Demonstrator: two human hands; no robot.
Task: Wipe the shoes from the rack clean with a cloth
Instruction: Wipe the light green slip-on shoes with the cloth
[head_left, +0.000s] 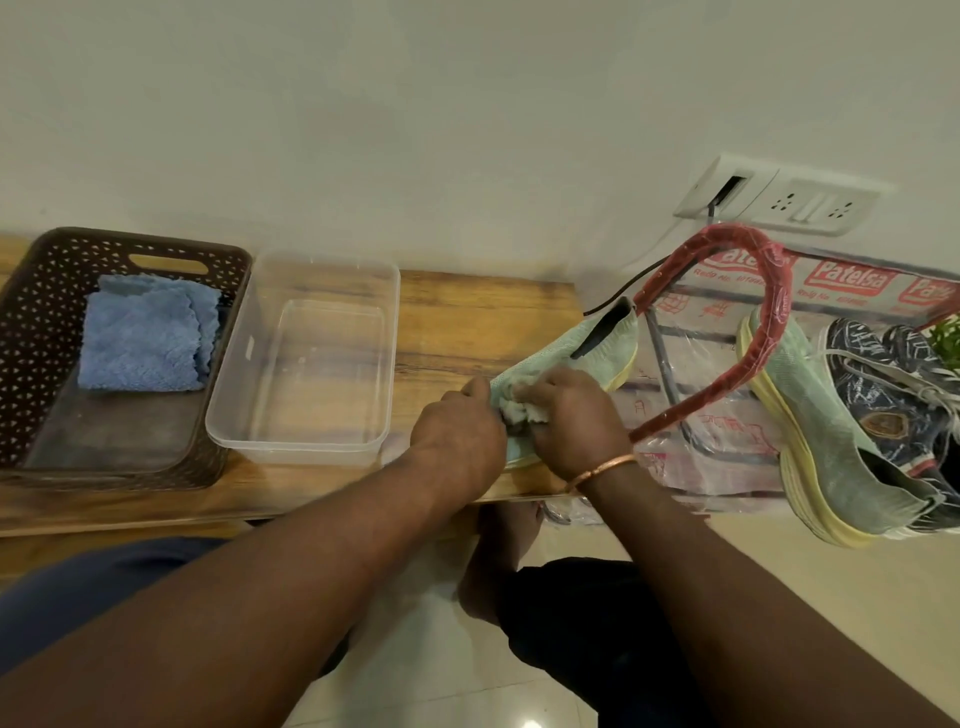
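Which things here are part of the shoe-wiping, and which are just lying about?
In the job: left hand holding the mint-green shoe; right hand rubbing it with the pale cloth; matching shoe and dark patterned sneakers on the rack.
Lying about: blue cloths in the brown basket; clear tub; wall socket.

A: The shoe?
B: Mint green, pale yellow sole.
A: The basket?
B: Dark brown, patterned with small triangles; blue cloths inside. The far sneakers are navy with white lines.
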